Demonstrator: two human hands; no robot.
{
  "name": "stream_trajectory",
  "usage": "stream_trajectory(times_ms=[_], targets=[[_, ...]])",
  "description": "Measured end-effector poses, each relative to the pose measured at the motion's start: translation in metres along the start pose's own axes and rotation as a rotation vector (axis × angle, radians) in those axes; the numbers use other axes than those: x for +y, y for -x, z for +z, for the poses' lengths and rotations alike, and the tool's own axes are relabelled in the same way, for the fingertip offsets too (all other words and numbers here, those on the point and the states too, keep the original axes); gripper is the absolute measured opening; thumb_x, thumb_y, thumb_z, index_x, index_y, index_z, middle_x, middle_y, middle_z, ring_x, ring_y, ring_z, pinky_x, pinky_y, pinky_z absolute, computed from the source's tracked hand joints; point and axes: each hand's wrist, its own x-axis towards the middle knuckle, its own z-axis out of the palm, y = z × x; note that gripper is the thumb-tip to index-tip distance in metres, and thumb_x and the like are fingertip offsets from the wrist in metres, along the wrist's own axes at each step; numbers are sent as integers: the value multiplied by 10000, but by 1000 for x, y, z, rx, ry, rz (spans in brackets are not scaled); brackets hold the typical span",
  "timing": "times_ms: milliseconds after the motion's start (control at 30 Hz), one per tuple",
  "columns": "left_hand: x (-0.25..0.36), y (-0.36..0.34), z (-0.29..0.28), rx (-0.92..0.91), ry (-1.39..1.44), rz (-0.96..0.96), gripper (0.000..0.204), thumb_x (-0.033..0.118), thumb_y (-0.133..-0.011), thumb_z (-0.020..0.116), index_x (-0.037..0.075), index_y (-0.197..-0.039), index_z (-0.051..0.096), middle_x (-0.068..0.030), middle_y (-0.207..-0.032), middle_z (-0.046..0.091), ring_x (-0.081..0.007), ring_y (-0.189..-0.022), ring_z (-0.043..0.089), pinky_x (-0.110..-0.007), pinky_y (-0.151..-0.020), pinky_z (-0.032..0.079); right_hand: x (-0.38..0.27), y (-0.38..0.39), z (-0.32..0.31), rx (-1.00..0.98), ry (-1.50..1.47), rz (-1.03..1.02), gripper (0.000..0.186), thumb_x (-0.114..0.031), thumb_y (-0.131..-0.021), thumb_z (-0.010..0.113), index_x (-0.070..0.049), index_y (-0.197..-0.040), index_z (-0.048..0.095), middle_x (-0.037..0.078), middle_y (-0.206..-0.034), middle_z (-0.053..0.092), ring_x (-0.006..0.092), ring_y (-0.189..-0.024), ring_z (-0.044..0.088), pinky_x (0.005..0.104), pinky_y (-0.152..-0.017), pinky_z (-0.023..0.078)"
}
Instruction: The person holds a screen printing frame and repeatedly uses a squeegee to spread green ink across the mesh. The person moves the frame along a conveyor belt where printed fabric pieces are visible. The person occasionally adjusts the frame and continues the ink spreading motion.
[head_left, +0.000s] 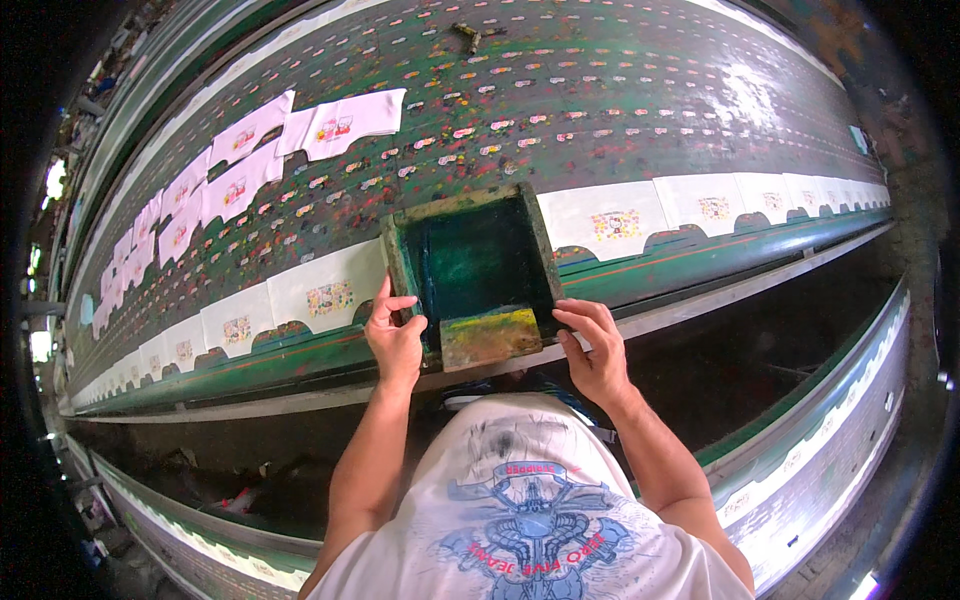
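Note:
A wooden screen-printing frame [547, 245] with a dark green mesh lies over the row of white fabric pieces along the table's near edge. My left hand [396, 338] grips its left side near the close corner, thumb and fingers bent around the rail. At the near right corner, my right hand [598, 352] holds the frame between fingertips and thumb. A flat board [490, 338], stained yellow and brown, rests across the frame's near end, between my hands. The fabric beneath the frame is hidden.
White printed fabric pieces [615, 222] line the near edge on both sides. Pale pink printed pieces [340, 125] lie farther back on the left. A small dark tool-like object [478, 38] sits at the far side. Behind me runs another long table [800, 480].

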Motion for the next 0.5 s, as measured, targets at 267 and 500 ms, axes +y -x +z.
stream_trajectory(times_ms=[267, 500], targets=[[4, 1, 7, 4, -117, -23, 283, -140, -754, 717, 46, -967, 718, -278, -1755, 472, -305, -1530, 570, -399, -1255, 394, -29, -25, 26, -408, 201, -380, 374, -193, -933, 800, -68, -1285, 782, 147, -1341, 724, 362, -1349, 646, 513, -1117, 526], [7, 0, 7, 6, -200, -57, 220, -113, -762, 714, 46, -915, 720, -305, -1738, 479, -298, -1520, 582, -372, -1196, 427, -39, -41, 44, -560, 430, -346, 416, -151, -942, 714, -60, -1345, 760, 140, -1321, 726, 332, -1263, 687, 467, -1095, 532]])
